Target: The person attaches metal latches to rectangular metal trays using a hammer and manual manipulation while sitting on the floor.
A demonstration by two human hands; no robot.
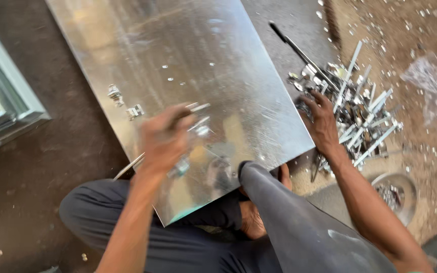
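A large shiny metal sheet [188, 65] lies on the floor in front of me, its near corner over my legs. My left hand [164, 139] hovers over the sheet's near part, blurred, closed on several thin metal strips [198, 121]. My right hand [322, 119] reaches right of the sheet into a pile of short metal strips and brackets [360, 114], fingers spread on the pieces. Two small metal brackets [125, 103] rest on the sheet's left side.
A dark rod-like tool [299, 50] lies beside the pile. A round metal bowl [395, 192] with small parts sits at the right. A crumpled clear plastic bag [433, 86] and scattered metal scraps cover the dirt floor. A window frame [6, 101] stands at the left.
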